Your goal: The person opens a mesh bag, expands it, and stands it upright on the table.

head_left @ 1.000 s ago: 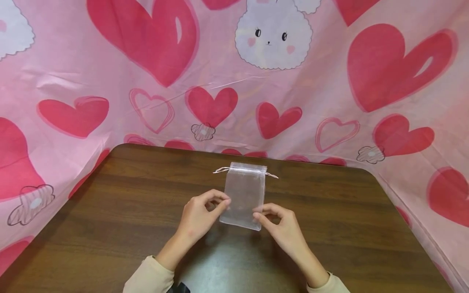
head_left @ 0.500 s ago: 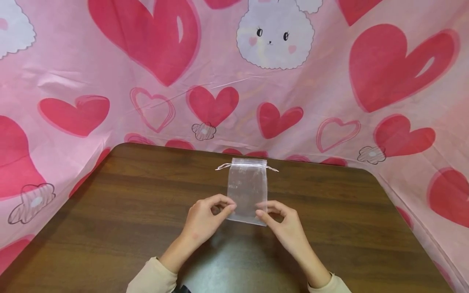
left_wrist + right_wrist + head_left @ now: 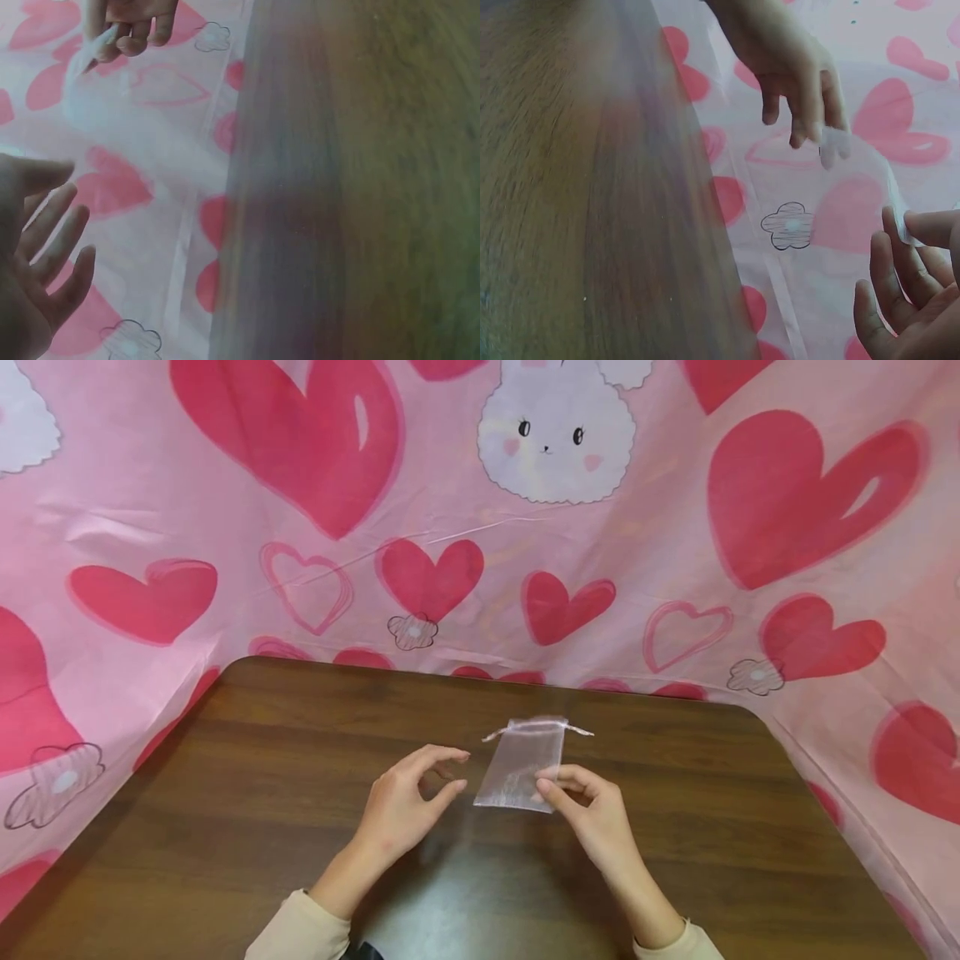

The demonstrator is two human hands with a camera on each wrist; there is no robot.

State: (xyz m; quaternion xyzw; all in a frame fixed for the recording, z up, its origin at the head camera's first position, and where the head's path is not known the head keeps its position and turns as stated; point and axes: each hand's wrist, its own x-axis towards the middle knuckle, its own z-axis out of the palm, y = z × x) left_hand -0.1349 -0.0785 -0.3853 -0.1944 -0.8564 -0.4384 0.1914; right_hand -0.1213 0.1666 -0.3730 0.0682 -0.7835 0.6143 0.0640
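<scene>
A sheer white drawstring pouch (image 3: 521, 768) hangs above the table in the head view, its ribbon ties sticking out at both sides of the top. My right hand (image 3: 588, 806) pinches its right edge near the bottom between thumb and fingers. To the left of the pouch is my left hand (image 3: 408, 797), thumb and fingers parted, with a gap between the fingertips and the pouch's lower left corner. In the right wrist view the pouch (image 3: 855, 169) curves away from the pinching right hand (image 3: 911, 292). The left wrist view has my left hand (image 3: 45, 255) holding nothing.
A dark brown wooden table (image 3: 225, 810) with rounded corners lies beneath the hands. Around it hangs a pink cloth (image 3: 450, 460) printed with red hearts and white animal faces. A small black object (image 3: 363, 952) shows by the left sleeve.
My left hand has let go of the pouch's left edge and moved a little left. The pouch has shifted right and tilted, its top now lower, while the right hand keeps its pinch.
</scene>
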